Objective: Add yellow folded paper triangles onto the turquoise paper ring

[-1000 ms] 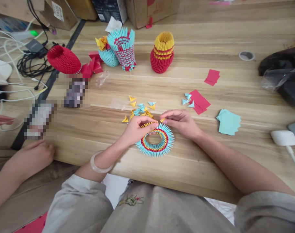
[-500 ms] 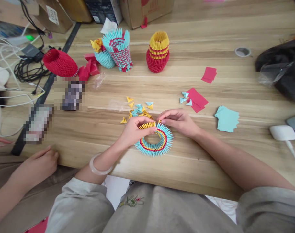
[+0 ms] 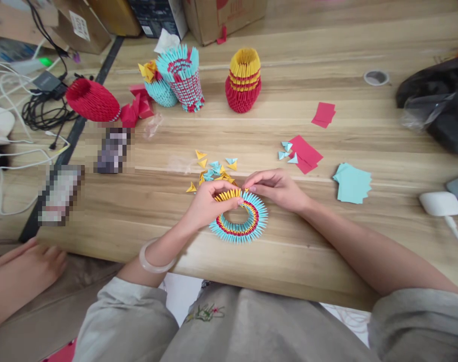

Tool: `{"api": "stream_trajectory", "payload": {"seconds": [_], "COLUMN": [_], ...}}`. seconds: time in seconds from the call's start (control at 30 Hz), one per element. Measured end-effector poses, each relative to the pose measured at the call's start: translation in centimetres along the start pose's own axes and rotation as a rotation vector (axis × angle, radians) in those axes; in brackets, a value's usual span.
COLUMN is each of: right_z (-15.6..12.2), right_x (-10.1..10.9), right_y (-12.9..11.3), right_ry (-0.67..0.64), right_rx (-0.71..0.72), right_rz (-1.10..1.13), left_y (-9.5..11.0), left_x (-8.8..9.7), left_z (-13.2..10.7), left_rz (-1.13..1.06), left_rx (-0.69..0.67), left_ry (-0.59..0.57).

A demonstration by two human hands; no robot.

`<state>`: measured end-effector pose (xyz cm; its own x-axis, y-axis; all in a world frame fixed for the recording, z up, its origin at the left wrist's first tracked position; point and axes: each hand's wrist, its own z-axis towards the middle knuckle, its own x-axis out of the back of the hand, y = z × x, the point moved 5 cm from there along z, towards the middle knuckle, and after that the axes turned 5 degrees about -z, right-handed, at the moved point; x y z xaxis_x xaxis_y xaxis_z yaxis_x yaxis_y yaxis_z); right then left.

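Observation:
A ring of folded paper pieces [image 3: 247, 232] in light blue, red and yellow lies near the table's front edge. My left hand [image 3: 209, 203] pinches its far left rim, where yellow pieces stand in a row. At the far rim, my right hand [image 3: 276, 188] holds a small yellow folded paper piece [image 3: 246, 190] between thumb and forefinger, at the end of that row. The fingers partly hide where the piece meets the ring. Just beyond my left hand lies a pile of loose yellow and blue folded pieces [image 3: 209, 173].
Red paper sheets [image 3: 306, 155] and blue paper sheets [image 3: 353, 183] lie to the right, with several blue folded pieces [image 3: 287, 148]. Paper vases, one yellow and red [image 3: 244, 83], stand at the back. Left are phones [image 3: 113, 151], cables and another person's hand [image 3: 28, 264].
The other person's hand at the left has drawn back leftward and down. My hands and the ring stay almost in the same place.

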<state>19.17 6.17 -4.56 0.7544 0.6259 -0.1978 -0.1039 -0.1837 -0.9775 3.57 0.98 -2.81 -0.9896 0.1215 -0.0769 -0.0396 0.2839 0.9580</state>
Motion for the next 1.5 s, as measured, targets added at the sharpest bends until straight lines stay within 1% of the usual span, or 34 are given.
{"api": "stream_trajectory", "payload": {"seconds": [0.23,0.43,0.53,0.67,1.0,1.1,1.2,1.33,1.5], "right_z": [0.0,-0.1,-0.1,0.0,0.0,0.0,-0.1,0.0,0.0], "right_x": [0.1,0.2,0.3,0.5,0.6,0.4,0.4,0.5,0.5], "right_y": [0.3,0.4,0.6,0.7,0.8,0.9,0.8,0.6,0.6], "right_ry": [0.046,0.075,0.080,0.112,0.151,0.131,0.121,0.140,0.150], "right_rx": [-0.054,-0.077,-0.085,-0.074,-0.040,-0.051,-0.060,-0.022,-0.010], "right_rz": [0.044,0.012,0.004,-0.049,-0.002,0.023,0.020,-0.009,0.018], "left_y": [0.1,0.1,0.3,0.8,0.8,0.7,0.7,0.9,1.2], "left_x": [0.0,-0.2,-0.2,-0.2,-0.2,-0.2,-0.2,-0.3,-0.5], "left_z": [-0.1,-0.1,-0.2,-0.2,-0.4,-0.3,-0.3,-0.4,-0.5], "left_rz": [0.033,0.084,0.114,0.153,0.145,0.150,0.175,0.185,0.154], "left_rx": [-0.017,-0.005,-0.029,-0.079,-0.060,-0.066,-0.115,-0.159,-0.141], "left_ry": [-0.007,-0.020,-0.018,-0.010,-0.018,-0.032,-0.049,-0.081,-0.107]}}
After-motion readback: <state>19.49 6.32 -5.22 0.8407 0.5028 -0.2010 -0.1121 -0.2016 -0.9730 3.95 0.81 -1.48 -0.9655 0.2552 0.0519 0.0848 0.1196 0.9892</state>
